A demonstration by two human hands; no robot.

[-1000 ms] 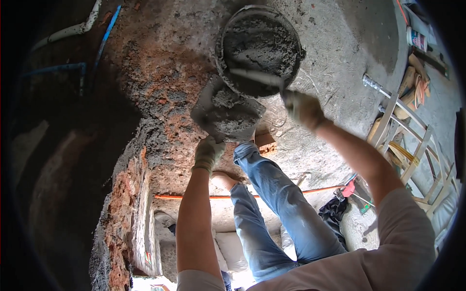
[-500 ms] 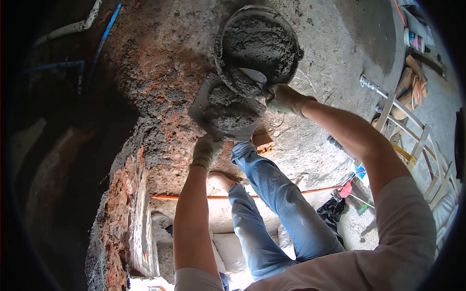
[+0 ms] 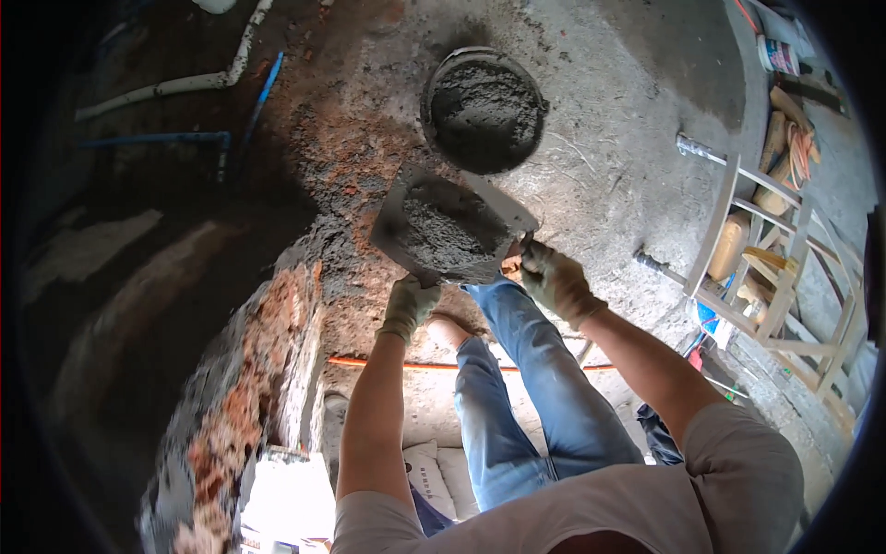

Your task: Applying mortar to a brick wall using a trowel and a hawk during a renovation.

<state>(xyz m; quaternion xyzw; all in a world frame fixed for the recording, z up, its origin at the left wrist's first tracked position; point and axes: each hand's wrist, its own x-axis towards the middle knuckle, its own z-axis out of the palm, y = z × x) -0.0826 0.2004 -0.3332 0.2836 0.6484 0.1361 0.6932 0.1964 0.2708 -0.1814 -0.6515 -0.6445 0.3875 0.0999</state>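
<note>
Both grip, left hand (image 3: 410,303) a mortar-laden board (image 3: 393,228), right hand (image 3: 556,281) a trowel (image 3: 501,200)

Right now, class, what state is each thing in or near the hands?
Mortar board: loaded with mortar
Trowel: held at the board's right side
Left hand: gloved, gripping the board's near side
Right hand: gloved, closed around the trowel
Bucket: uncovered, mortar inside

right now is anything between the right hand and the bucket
Only the trowel in the right hand lies partly between, along the right side of the board. Nothing else visible blocks the bucket.
</note>
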